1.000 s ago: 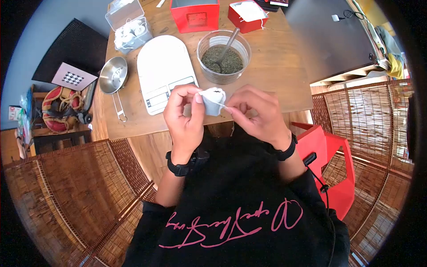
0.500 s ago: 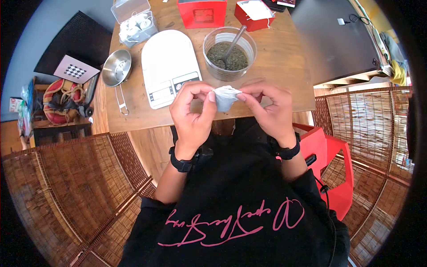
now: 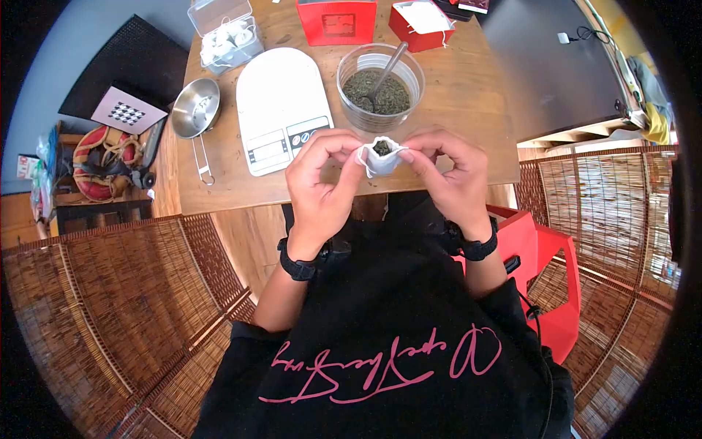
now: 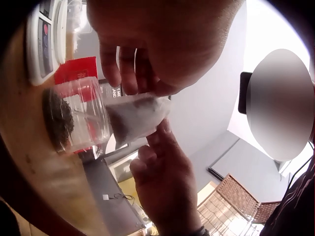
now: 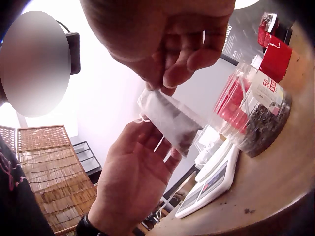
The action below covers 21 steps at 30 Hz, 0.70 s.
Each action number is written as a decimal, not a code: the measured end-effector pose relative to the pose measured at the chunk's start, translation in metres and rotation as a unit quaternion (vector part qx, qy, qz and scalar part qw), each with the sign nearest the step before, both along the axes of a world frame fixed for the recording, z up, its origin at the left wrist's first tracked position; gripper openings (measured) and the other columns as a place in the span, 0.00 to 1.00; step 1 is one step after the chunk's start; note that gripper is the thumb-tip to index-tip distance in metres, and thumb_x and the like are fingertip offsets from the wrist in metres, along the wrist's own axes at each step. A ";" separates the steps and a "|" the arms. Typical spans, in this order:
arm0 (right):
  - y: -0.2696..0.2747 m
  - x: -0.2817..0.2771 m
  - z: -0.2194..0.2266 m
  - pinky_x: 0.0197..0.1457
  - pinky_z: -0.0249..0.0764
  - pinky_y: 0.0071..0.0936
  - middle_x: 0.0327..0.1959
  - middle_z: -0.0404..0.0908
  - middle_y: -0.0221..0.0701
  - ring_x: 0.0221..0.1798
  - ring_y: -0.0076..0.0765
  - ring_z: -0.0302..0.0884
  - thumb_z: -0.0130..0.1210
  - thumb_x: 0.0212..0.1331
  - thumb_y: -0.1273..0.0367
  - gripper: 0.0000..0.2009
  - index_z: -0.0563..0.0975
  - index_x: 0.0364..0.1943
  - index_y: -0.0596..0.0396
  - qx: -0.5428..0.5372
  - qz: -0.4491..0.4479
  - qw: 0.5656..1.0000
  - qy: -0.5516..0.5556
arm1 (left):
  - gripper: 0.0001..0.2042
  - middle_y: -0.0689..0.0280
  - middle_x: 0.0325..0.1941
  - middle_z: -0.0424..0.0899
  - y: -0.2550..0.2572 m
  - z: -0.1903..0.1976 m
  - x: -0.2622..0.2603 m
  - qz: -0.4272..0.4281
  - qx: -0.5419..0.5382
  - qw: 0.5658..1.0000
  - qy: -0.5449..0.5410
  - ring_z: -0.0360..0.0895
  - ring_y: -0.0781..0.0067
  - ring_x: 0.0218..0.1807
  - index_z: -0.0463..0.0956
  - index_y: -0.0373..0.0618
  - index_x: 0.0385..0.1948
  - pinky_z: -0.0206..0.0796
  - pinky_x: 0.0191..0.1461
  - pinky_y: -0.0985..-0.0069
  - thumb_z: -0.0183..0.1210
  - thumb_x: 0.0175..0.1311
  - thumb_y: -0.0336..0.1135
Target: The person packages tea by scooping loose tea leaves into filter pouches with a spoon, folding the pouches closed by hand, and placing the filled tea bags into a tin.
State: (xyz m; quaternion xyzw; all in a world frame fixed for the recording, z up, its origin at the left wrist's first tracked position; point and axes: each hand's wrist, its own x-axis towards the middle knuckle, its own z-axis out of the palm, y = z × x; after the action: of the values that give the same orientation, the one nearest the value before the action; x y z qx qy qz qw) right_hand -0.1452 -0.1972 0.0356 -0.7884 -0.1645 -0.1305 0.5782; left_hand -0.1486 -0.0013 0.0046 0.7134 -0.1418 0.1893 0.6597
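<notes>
A small white drawstring tea bag (image 3: 382, 167) is held up in front of the table's near edge, its mouth open and dark dried leaves showing inside. My left hand (image 3: 322, 183) pinches one side of its rim between thumb and fingers, with a loop of string hanging there. At the opposite side, my right hand (image 3: 457, 179) pinches the rim in the same way. Dark contents fill the bottom of the bag (image 5: 172, 118) in the right wrist view. Just beyond the hands stands a clear plastic tub (image 3: 380, 121) of dried leaves with a spoon (image 3: 387, 72) in it.
Left of the tub lies a white kitchen scale (image 3: 281, 95). A metal pan (image 3: 196, 108) with a long handle sits at the table's left. Farther back are a clear box (image 3: 232, 45) of white bags, a red box (image 3: 336, 23) and a smaller red box (image 3: 423, 28).
The right hand has gone from pulling at the string to pinching the rim. The bag's mouth, drawn flat half a second ago, is now spread open with leaves in sight.
</notes>
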 end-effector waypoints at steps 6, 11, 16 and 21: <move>-0.003 0.000 0.006 0.29 0.68 0.17 0.28 0.85 0.27 0.26 0.16 0.74 0.68 0.59 0.75 0.04 0.86 0.37 0.59 -0.010 -0.012 1.000 0.017 | 0.05 0.62 0.42 0.84 0.001 -0.004 0.000 0.002 -0.037 0.999 0.028 0.77 0.77 0.38 0.81 0.37 0.39 0.69 0.46 0.79 0.65 0.66 0.27; -0.004 -0.001 -0.001 0.30 0.67 0.17 0.29 0.84 0.26 0.27 0.14 0.73 0.68 0.60 0.75 0.04 0.86 0.38 0.59 0.049 -0.016 0.998 0.044 | 0.13 0.62 0.45 0.85 -0.001 0.008 -0.001 -0.039 -0.048 0.995 0.084 0.80 0.74 0.42 0.82 0.38 0.47 0.70 0.48 0.76 0.69 0.62 0.29; -0.006 0.000 -0.006 0.31 0.67 0.16 0.30 0.85 0.26 0.28 0.13 0.73 0.68 0.60 0.75 0.07 0.86 0.41 0.59 0.061 -0.003 0.997 0.052 | 0.19 0.60 0.44 0.88 -0.001 0.000 0.000 -0.075 0.139 0.985 0.067 0.83 0.71 0.42 0.84 0.39 0.48 0.73 0.49 0.75 0.75 0.55 0.31; -0.006 0.002 -0.007 0.32 0.67 0.13 0.35 0.86 0.25 0.27 0.10 0.71 0.68 0.60 0.75 0.14 0.84 0.51 0.59 0.093 0.046 0.984 0.143 | 0.16 0.60 0.39 0.88 -0.005 0.002 -0.001 -0.039 0.088 0.992 0.087 0.83 0.73 0.38 0.85 0.38 0.45 0.73 0.44 0.76 0.74 0.55 0.29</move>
State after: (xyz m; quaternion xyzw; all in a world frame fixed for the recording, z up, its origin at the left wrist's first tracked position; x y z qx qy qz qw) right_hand -0.1431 -0.2032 0.0285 -0.7331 -0.1030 -0.0047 0.6723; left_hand -0.1494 -0.0066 0.0064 0.7764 -0.1275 0.0871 0.6111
